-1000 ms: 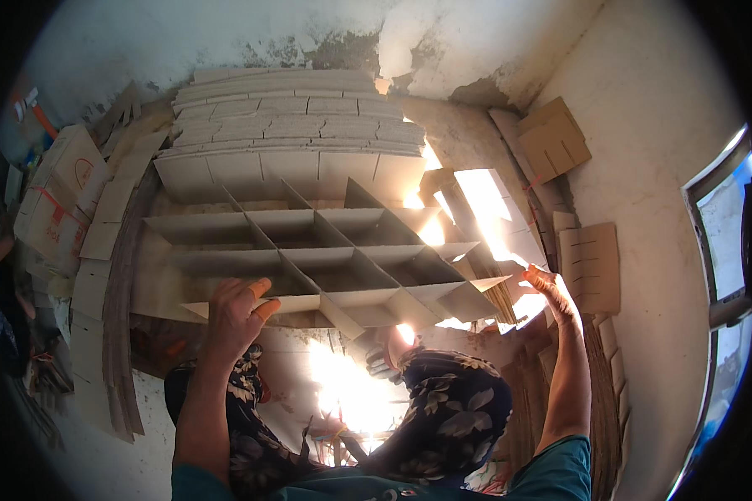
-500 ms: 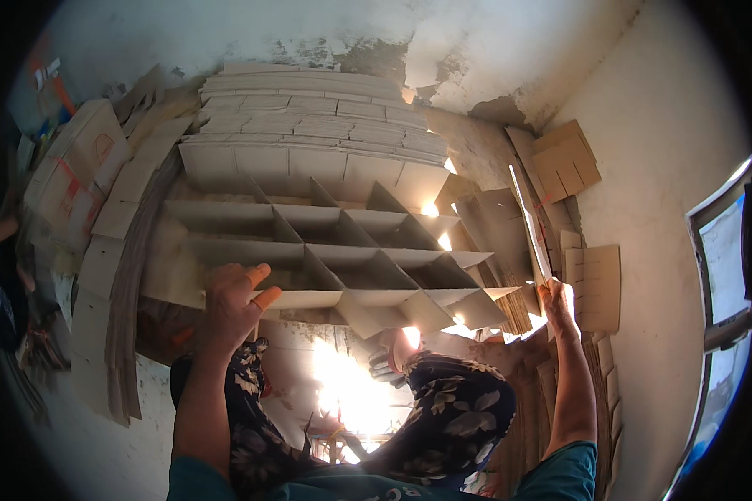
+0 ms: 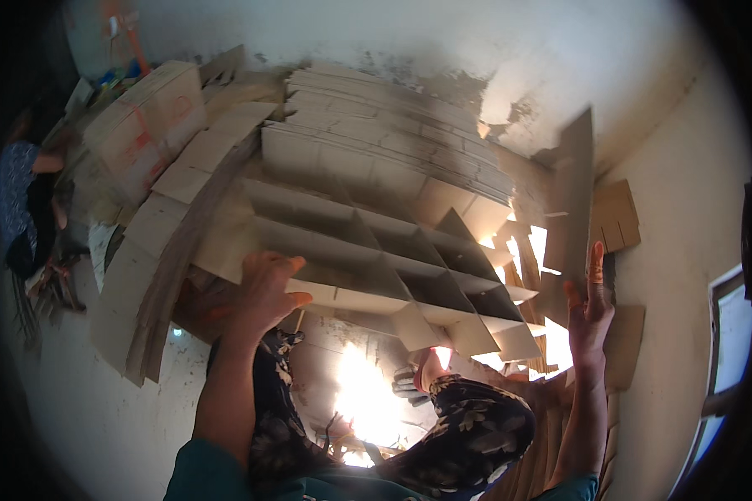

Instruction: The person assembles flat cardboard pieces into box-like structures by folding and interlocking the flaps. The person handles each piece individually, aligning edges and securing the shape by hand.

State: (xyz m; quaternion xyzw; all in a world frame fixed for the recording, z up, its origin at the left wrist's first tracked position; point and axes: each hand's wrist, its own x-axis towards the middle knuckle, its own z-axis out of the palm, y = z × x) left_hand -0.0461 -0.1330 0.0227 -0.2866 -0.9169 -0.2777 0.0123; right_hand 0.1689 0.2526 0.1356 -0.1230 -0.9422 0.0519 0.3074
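Observation:
A grid of interlocked cardboard dividers (image 3: 355,299) sits in front of me, its slotted strips crossing to form several open cells. My left hand (image 3: 269,288) grips the near strip at its left part, thumb on the near side and fingers over the far side. Orange coverings show on its fingertips. On the right, my right hand (image 3: 591,321) holds a long cardboard strip (image 3: 570,192) upright by its lower end, between the thumb and the raised fingers. The strip stands apart from the grid, to its right.
Behind the grid rises a stack of slotted cardboard sheets (image 3: 376,108). More cardboard sheets (image 3: 163,225) are piled on the left, beside a large carton (image 3: 146,125). Another person (image 3: 25,196) is at the far left. Loose cardboard pieces (image 3: 614,217) lean by the right wall.
The view has swung, shifting the scene rightward and tilting it. The strip in my right hand has turned from edge-on to show its broad face. My left hand stays on the grid.

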